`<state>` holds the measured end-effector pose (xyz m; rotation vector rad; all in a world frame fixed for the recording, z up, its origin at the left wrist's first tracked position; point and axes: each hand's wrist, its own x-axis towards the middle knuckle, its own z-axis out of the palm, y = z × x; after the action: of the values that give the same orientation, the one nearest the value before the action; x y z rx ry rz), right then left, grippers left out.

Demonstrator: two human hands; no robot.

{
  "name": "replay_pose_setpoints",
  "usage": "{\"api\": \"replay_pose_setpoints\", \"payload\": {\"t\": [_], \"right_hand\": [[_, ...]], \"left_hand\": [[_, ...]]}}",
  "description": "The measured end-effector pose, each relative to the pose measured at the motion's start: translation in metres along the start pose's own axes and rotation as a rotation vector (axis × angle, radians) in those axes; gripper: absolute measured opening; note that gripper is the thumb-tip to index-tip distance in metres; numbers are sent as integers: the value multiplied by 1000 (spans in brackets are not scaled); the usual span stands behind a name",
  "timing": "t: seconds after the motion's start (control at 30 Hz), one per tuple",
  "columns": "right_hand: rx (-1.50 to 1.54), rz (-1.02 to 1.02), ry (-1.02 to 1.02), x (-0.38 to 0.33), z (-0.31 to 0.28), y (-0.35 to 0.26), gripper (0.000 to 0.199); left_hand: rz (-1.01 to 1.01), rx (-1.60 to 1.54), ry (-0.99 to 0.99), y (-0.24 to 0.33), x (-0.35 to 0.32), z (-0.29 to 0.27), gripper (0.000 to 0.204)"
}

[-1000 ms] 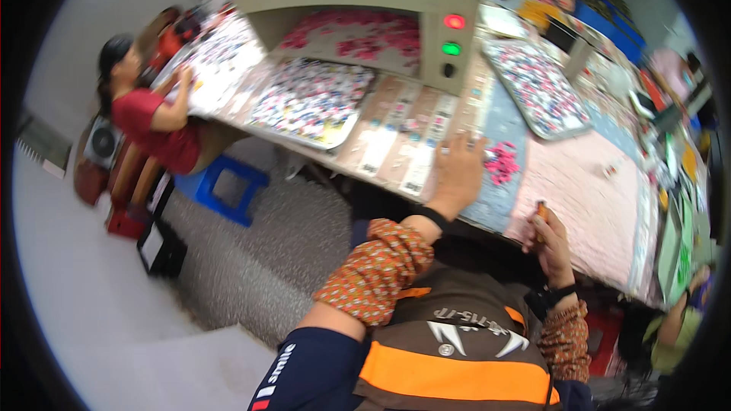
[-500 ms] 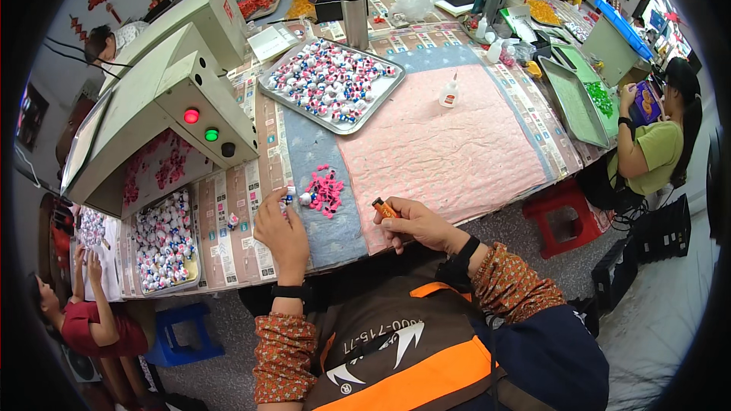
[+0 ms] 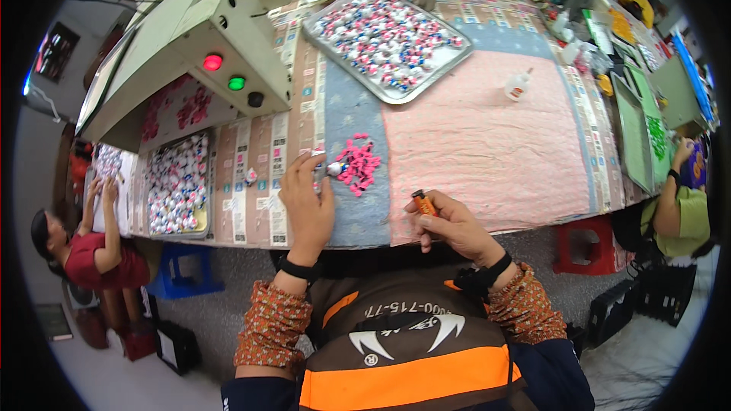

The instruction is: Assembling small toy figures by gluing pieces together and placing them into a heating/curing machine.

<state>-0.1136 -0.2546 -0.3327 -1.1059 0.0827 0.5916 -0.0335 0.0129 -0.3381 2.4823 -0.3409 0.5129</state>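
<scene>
My left hand point(image 3: 307, 202) rests at the table's near side, fingers bent and apart from the thumb. Small white-and-blue pieces point(image 3: 318, 173) show by its fingertips, apparently on the table and partly hidden by the hand. A white round piece point(image 3: 333, 169) lies beside a loose heap of small pink pieces point(image 3: 361, 164) on the blue cloth border. In my right hand point(image 3: 457, 230), closed above the near edge of the pink cloth point(image 3: 487, 129), is a small orange tube with a black end point(image 3: 422, 202).
A metal tray point(image 3: 396, 97) of small white, pink and blue pieces stands beyond the heap. Farther left are a beige machine point(image 3: 194, 46) with lit buttons and another filled tray point(image 3: 204, 183). A white dropper bottle point(image 3: 518, 86) stands on the pink cloth. People sit at both sides.
My view has tilted down and shifted, so the table things sit differently in the picture. Both hands keep nearly the same pose, with the orange tube still in the right.
</scene>
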Motion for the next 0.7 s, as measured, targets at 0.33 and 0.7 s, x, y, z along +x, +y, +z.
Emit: {"api": "replay_pose_setpoints", "payload": {"t": [0.33, 0.7], "right_hand": [[134, -67, -17, 6, 6, 1, 40], [-118, -57, 96, 23, 14, -45, 29]], "left_hand": [[-89, -172, 102, -15, -4, -11, 33], [-194, -153, 180, -4, -14, -15, 37]]}}
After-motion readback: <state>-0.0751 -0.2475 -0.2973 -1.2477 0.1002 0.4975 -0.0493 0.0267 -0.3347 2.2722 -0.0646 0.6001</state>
